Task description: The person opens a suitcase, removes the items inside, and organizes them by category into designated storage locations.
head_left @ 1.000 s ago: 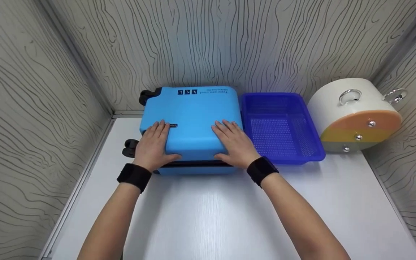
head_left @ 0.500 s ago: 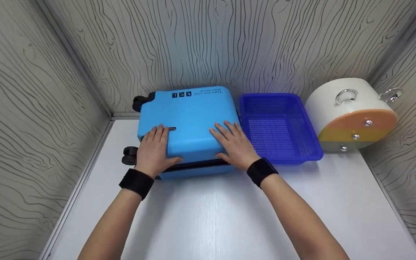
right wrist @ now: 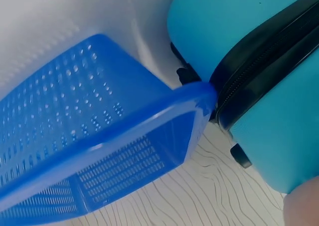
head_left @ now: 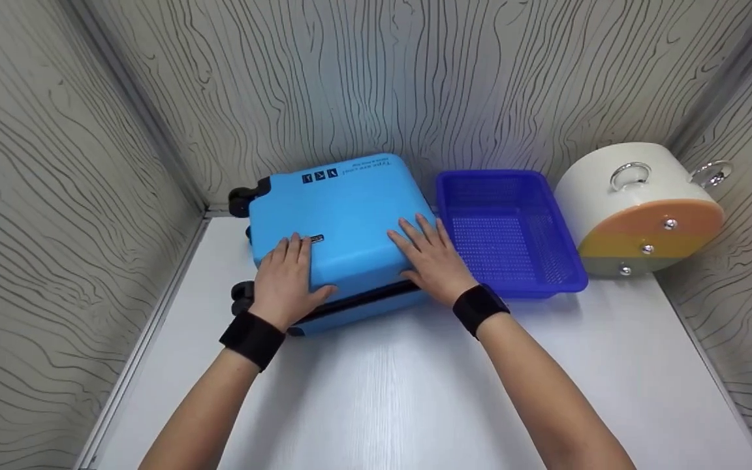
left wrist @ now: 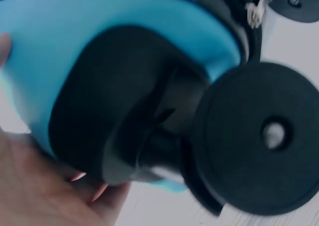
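Resting both hands on the blue hard-shell suitcase, I am keeping to its near side, my fingers lying mostly straight and gripping nothing. My left hand is spreading near the wheeled end, its fingers reaching over the top toward the small black logo plate and its thumb pointing across the near side. My right hand is fanning its fingers wider over the opposite end, its thumb pointing down toward the black zip band. The suitcase is lying flat on the white table, sitting askew near the wood-patterned back wall, its wheels facing my left. A black caster wheel is showing large beside my left hand in that wrist's view. Just beyond the suitcase's right end, a blue perforated plastic basket is standing upright; I cannot tell whether its rim is touching. Farther right, a cream drum-shaped object with metal ring handles is leaning its striped orange, yellow and grey-green face toward me.
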Available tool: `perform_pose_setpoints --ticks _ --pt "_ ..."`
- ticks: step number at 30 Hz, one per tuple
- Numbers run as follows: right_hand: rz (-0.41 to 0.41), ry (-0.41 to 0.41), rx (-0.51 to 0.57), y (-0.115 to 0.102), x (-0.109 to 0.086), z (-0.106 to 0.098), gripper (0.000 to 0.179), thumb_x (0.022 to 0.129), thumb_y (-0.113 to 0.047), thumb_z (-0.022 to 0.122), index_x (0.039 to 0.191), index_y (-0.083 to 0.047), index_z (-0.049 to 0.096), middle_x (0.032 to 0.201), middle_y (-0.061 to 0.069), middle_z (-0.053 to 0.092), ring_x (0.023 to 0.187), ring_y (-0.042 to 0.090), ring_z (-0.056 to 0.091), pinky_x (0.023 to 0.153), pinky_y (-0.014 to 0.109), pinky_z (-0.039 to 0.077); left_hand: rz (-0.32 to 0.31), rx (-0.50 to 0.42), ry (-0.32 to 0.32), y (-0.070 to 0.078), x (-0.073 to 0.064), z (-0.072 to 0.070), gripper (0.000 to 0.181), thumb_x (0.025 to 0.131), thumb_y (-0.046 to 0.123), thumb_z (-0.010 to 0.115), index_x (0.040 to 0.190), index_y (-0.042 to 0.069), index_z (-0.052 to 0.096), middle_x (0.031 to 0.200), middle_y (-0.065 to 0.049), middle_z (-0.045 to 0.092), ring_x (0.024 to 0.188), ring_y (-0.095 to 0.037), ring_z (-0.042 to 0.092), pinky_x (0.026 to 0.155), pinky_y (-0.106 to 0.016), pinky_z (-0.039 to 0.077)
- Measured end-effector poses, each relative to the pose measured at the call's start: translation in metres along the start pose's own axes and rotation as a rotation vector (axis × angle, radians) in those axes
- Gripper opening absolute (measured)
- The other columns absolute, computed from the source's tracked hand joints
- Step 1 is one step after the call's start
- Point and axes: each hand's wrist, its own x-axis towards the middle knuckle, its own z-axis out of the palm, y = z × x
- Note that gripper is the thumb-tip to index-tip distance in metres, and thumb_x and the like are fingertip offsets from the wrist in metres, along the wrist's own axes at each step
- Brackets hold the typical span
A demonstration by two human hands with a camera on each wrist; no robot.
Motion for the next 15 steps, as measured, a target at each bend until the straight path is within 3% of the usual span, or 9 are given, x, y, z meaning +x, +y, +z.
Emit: perform_pose_setpoints --ticks 5,8,12,15 --pt "0.047 -0.045 -0.001 0.006 0.001 -0.002 0.085 0.099 -0.033 0.069 0.166 -0.020 0.018 0.170 0.011 0.013 0.156 0.033 0.004 0.123 0.056 0.007 0.008 -0.039 -0.083 0.008 -0.004 -0.014 0.102 0.092 0.072 0.058 0.157 -0.003 0.034 0.158 -0.027 0.035 0.144 -0.046 0.036 0.114 -0.057 0.034" --pt "0.074 -0.071 -0.004 0.008 0.003 -0.003 0.084 0.101 -0.032 0.067 0.166 -0.019 0.015 0.171 0.012 0.009 0.156 0.032 0.003 0.123 0.055 0.008 0.037 -0.093 -0.149 0.006 -0.007 -0.024 0.087 0.101 0.062 0.050 0.157 -0.002 0.034 0.159 -0.027 0.034 0.145 -0.045 0.034 0.115 -0.057 0.032" --pt "0.101 -0.096 -0.005 0.009 0.006 -0.004 0.085 0.102 -0.032 0.065 0.166 -0.019 0.011 0.171 0.011 0.006 0.156 0.032 0.002 0.124 0.053 0.008 0.080 -0.269 -0.220 -0.012 -0.004 -0.040 0.058 0.108 0.033 0.040 0.159 0.005 0.035 0.161 -0.020 0.036 0.146 -0.041 0.034 0.117 -0.056 0.030" --pt "0.127 -0.117 -0.001 0.007 0.006 -0.005 0.086 0.102 -0.031 0.065 0.166 -0.020 0.010 0.171 0.011 0.005 0.156 0.032 0.001 0.124 0.053 0.007 0.115 -0.350 -0.208 -0.037 0.001 -0.046 0.056 0.105 0.010 0.043 0.160 0.009 0.035 0.161 -0.015 0.037 0.148 -0.040 0.033 0.119 -0.055 0.027"
